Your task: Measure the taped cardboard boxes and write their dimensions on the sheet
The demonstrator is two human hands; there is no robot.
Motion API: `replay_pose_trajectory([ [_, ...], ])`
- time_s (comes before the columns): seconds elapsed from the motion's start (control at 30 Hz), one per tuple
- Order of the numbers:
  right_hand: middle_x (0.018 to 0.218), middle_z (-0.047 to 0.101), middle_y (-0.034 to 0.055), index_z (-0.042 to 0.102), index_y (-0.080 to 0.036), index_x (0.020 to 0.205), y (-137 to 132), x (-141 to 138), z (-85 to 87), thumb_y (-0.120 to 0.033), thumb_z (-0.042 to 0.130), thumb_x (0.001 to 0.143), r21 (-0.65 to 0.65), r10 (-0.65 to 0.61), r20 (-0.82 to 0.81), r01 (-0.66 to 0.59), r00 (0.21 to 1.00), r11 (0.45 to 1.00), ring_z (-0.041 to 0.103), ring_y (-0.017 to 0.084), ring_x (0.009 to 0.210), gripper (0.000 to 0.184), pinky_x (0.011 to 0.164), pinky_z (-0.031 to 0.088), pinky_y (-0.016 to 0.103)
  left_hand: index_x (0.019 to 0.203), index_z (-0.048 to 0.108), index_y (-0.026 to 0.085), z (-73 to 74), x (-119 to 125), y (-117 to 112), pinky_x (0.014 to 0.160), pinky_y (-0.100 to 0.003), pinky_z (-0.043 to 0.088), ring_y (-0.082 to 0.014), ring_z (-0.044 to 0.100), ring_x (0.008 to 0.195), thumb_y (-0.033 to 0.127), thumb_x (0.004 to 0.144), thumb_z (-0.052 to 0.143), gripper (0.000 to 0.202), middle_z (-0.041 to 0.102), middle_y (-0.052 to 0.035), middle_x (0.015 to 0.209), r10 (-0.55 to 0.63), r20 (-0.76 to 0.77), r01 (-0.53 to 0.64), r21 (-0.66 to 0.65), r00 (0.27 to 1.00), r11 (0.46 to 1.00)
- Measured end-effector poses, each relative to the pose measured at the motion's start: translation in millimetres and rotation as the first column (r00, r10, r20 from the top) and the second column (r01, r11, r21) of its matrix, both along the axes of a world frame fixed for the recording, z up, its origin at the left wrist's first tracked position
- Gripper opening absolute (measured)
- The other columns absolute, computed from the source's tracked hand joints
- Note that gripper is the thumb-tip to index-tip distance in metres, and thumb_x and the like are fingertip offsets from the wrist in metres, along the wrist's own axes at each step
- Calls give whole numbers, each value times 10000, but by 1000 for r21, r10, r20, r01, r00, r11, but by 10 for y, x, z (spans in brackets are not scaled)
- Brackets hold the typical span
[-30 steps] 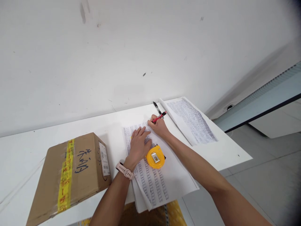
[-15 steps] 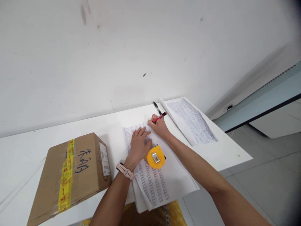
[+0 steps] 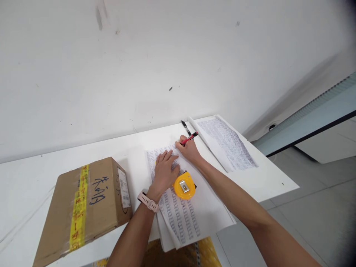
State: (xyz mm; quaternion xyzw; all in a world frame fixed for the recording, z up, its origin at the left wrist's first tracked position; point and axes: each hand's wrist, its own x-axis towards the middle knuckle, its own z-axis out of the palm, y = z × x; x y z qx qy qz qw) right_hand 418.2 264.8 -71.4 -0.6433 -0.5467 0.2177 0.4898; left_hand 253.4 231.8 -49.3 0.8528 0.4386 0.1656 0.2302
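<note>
My right hand (image 3: pixel 187 148) is closed round a red pen (image 3: pixel 189 138) at the top of a stack of handwritten paper sheets (image 3: pixel 208 207). The pen leans to the right, and its tip is hidden by my fingers. Flat on the same sheets lies my left hand (image 3: pixel 166 170), fingers spread, with a pink watch band on the wrist. A yellow tape measure (image 3: pixel 184 186) rests on the paper just beside my left thumb. Columns of small writing run down the page.
Left on the white table (image 3: pixel 133 148) stands a taped cardboard box (image 3: pixel 102 200). Beyond my right hand lie a black pen (image 3: pixel 186 127) and another densely written sheet (image 3: pixel 225 141). A wall (image 3: pixel 155 66) rises behind the table; its right edge drops to a tiled floor (image 3: pixel 314 207).
Very little differs. The red pen and my right fingers have shifted slightly to the right; my left hand, the sheets and the tape measure stay in place.
</note>
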Motion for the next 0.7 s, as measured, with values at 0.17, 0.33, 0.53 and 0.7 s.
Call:
replay_pose_trajectory([
  [0.17, 499, 317, -73, 315, -249, 630, 0, 0, 19, -279, 511, 762, -14, -41, 22, 41, 999, 999, 320, 126, 500, 238, 529, 243, 284, 1250, 649, 218, -15, -4, 4, 1224, -479, 200, -258, 338, 1458, 214, 882, 558, 379, 497, -56, 1509, -1, 8, 1, 4, 1000, 1000],
  [0.33, 495, 330, -70, 316, -252, 635, 4, 5, 27, -297, 507, 781, -22, -44, 35, 45, 998, 999, 335, 133, 500, 244, 530, 242, 286, 1247, 648, 226, -1, -3, 1, 1222, -477, 206, -253, 339, 1458, 217, 881, 559, 376, 492, -47, 1513, 6, 2, -6, -3, 1000, 1000],
  [0.53, 489, 336, -67, 318, -251, 635, 16, 5, 3, -302, 507, 780, -14, -46, 54, 47, 997, 999, 343, 136, 499, 244, 533, 245, 283, 1241, 649, 226, 14, -6, 1, 1222, -479, 209, -250, 334, 1460, 212, 879, 560, 373, 492, -50, 1513, 4, 0, -4, -8, 1000, 1000],
  [0.7, 502, 361, -58, 327, -253, 637, 21, 7, 6, -303, 506, 773, -6, -36, 69, 36, 997, 999, 361, 143, 509, 231, 541, 252, 287, 1252, 647, 218, 25, -7, -5, 1224, -474, 204, -252, 328, 1463, 204, 879, 556, 384, 485, -52, 1518, 5, -3, -5, -15, 1000, 1000],
])
